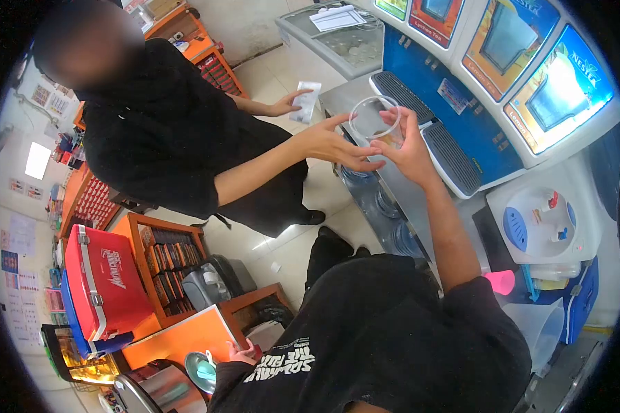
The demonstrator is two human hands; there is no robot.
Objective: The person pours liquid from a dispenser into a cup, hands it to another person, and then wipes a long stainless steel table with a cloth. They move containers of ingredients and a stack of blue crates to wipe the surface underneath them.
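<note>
The cup point(375, 118) is clear plastic and is held in the air in front of the blue drink machine point(461, 96), just off its left drip tray point(399, 89) and over the edge of the steel tabletop point(337, 100). Its open mouth faces up toward the camera. Its long axis runs from rim to base, roughly upright and leaning a little toward the machine. There may be a brownish trace low inside, but it is too blurred to confirm. The right hand point(410, 148) grasps the cup from the machine side, with the fingers wrapped round the wall below the rim. A second person's hand point(334, 144) meets the cup from the opposite side, fingers extended and touching or nearly touching it. That person's other hand point(282, 107) holds a small pale packet point(306, 102) just beside the cup. The left hand point(243, 353) is low at the frame's bottom, near an orange surface. I cannot tell whether it is clenched or released. Risk assessment: two hands share one thin-walled cup. If one lets go before the other has a firm hold, the cup could drop to the tiled floor point(289, 241). Squeezing from both sides could buckle the wall, and any added lean could spill contents through the open mouth.
</note>
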